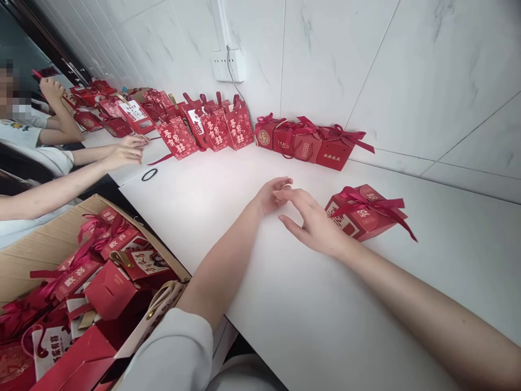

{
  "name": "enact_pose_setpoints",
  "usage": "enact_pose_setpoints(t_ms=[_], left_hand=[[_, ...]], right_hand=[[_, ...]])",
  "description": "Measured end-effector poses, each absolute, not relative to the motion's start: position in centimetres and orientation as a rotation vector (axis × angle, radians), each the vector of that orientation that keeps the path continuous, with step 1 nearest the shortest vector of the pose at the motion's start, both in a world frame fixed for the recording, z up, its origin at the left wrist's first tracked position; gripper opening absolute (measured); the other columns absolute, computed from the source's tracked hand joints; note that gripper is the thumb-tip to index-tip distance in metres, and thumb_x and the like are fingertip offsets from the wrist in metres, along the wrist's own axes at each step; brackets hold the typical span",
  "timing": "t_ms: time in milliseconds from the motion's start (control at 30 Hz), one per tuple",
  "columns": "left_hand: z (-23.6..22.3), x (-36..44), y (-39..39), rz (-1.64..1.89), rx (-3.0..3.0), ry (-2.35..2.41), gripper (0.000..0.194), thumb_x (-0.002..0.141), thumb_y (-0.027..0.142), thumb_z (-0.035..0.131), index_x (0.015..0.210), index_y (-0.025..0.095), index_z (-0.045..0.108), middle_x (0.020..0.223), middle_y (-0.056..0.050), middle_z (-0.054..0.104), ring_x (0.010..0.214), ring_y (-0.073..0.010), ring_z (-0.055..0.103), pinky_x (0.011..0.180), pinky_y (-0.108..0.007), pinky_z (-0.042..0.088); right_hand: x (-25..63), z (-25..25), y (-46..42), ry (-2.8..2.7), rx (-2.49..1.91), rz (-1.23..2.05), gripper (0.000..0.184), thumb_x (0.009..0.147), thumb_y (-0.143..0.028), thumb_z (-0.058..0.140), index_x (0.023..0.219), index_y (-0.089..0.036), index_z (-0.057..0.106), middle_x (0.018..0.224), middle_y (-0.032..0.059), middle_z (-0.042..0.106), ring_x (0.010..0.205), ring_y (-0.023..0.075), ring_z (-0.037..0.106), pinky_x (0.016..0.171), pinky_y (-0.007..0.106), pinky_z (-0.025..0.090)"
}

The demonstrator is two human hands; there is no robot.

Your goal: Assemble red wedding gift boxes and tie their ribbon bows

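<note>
My left hand and my right hand hover together over the white table, fingertips nearly touching. Both hold nothing and their fingers are loosely spread. Just right of my right hand a red gift box with a dark red ribbon lies tilted on its side. Along the wall stands a row of red gift boxes with bows, and further left several taller red boxes with white characters.
A cardboard carton at lower left is packed with several red gift boxes. Other people's arms reach across the table at left, near a black hair tie. A wall socket with a cable sits above the row.
</note>
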State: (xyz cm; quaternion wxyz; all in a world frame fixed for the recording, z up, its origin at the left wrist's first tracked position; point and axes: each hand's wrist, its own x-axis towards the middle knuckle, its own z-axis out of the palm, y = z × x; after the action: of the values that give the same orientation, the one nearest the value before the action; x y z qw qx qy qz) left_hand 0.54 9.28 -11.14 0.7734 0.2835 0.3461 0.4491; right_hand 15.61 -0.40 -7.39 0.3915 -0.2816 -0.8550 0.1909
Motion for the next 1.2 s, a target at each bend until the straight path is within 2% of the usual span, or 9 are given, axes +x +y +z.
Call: enact_pose_setpoints(t_ms=[100, 200, 367, 600, 833, 933, 1000, 1133, 1200], left_hand=[[-11.4, -0.8, 10.3, 0.988, 0.455, 0.544, 0.022, 0.089, 0.031, 0.051, 0.079, 0.013, 0.060, 0.052, 0.005, 0.040, 0.039, -0.0048, 0.036, 0.038, -0.017, 0.028], [-12.0, -1.8, 10.8, 1.116, 0.264, 0.399, 0.027, 0.093, 0.029, 0.042, 0.080, 0.013, 0.059, 0.056, 0.003, 0.044, 0.041, -0.0033, 0.037, 0.037, -0.015, 0.026], [-12.3, -1.7, 10.6, 1.138, 0.202, 0.406, 0.021, 0.091, 0.026, 0.047, 0.079, 0.013, 0.059, 0.056, 0.002, 0.044, 0.041, -0.0033, 0.037, 0.038, -0.016, 0.027], [-12.4, -1.5, 10.8, 1.137, 0.230, 0.456, 0.020, 0.090, 0.022, 0.046, 0.077, 0.013, 0.059, 0.057, 0.002, 0.044, 0.041, -0.0034, 0.035, 0.036, -0.016, 0.025], [-12.5, -1.2, 10.8, 1.146, 0.295, 0.510, 0.020, 0.090, 0.023, 0.046, 0.077, 0.012, 0.058, 0.056, 0.002, 0.042, 0.040, -0.0035, 0.034, 0.036, -0.015, 0.025], [-12.6, -0.7, 10.9, 1.148, 0.346, 0.560, 0.014, 0.086, 0.023, 0.053, 0.078, 0.013, 0.058, 0.057, 0.002, 0.044, 0.040, -0.0038, 0.033, 0.036, -0.015, 0.025], [-12.7, -0.5, 11.0, 1.145, 0.370, 0.585, 0.012, 0.084, 0.023, 0.055, 0.079, 0.013, 0.058, 0.057, 0.002, 0.045, 0.041, -0.0041, 0.034, 0.036, -0.015, 0.025], [-12.6, -0.3, 11.0, 1.148, 0.373, 0.598, 0.014, 0.085, 0.022, 0.051, 0.076, 0.013, 0.056, 0.056, 0.002, 0.044, 0.040, -0.0040, 0.034, 0.037, -0.015, 0.024], [-12.6, -0.3, 11.1, 1.151, 0.370, 0.600, 0.014, 0.085, 0.022, 0.051, 0.076, 0.013, 0.056, 0.056, 0.002, 0.044, 0.041, -0.0041, 0.034, 0.038, -0.015, 0.025]], right_hand=[[15.0, -8.6, -0.7, -2.240, -0.764, 0.628, 0.048, 0.091, -0.020, 0.046, 0.138, -0.026, 0.036, 0.106, 0.0066, 0.060, 0.094, 0.0214, 0.059, 0.082, 0.038, 0.049], [14.3, -10.2, -1.3, -2.357, -0.826, 0.859, 0.058, 0.093, -0.020, 0.042, 0.146, -0.027, 0.021, 0.080, -0.0014, 0.061, 0.063, 0.0151, 0.056, 0.061, 0.028, 0.046], [13.4, -11.8, -2.1, -2.569, -0.829, 0.755, 0.063, 0.092, -0.017, 0.039, 0.150, -0.023, 0.016, 0.064, -0.0048, 0.055, 0.054, 0.0145, 0.049, 0.055, 0.024, 0.037], [13.2, -12.1, -2.6, -2.741, -0.497, 0.432, 0.059, 0.092, -0.012, 0.036, 0.148, -0.026, 0.026, 0.068, -0.0029, 0.056, 0.056, 0.0143, 0.048, 0.062, 0.027, 0.038], [13.2, -10.3, -3.0, -2.838, -0.533, 0.407, 0.057, 0.091, -0.012, 0.040, 0.146, -0.024, 0.031, 0.071, -0.0007, 0.058, 0.060, 0.0156, 0.054, 0.063, 0.028, 0.041], [15.1, -6.0, -3.9, -2.832, -0.586, 0.359, 0.043, 0.093, -0.022, 0.045, 0.136, -0.026, 0.047, 0.086, 0.0052, 0.063, 0.072, 0.0199, 0.060, 0.070, 0.033, 0.045], [17.6, -2.7, -4.5, -2.726, -0.757, 0.250, 0.041, 0.094, -0.032, 0.043, 0.134, -0.026, 0.048, 0.098, 0.0097, 0.064, 0.083, 0.0253, 0.062, 0.070, 0.038, 0.047], [23.8, 0.6, -4.4, -2.407, -1.305, -0.332, 0.060, 0.089, -0.060, 0.032, 0.139, -0.027, 0.038, 0.130, 0.0153, 0.052, 0.113, 0.0413, 0.050, 0.086, 0.057, 0.042], [25.8, 0.4, -3.5, -2.314, -1.659, -0.385, 0.075, 0.080, -0.075, 0.035, 0.139, -0.028, 0.035, 0.126, 0.0174, 0.054, 0.108, 0.0452, 0.052, 0.078, 0.060, 0.043]])
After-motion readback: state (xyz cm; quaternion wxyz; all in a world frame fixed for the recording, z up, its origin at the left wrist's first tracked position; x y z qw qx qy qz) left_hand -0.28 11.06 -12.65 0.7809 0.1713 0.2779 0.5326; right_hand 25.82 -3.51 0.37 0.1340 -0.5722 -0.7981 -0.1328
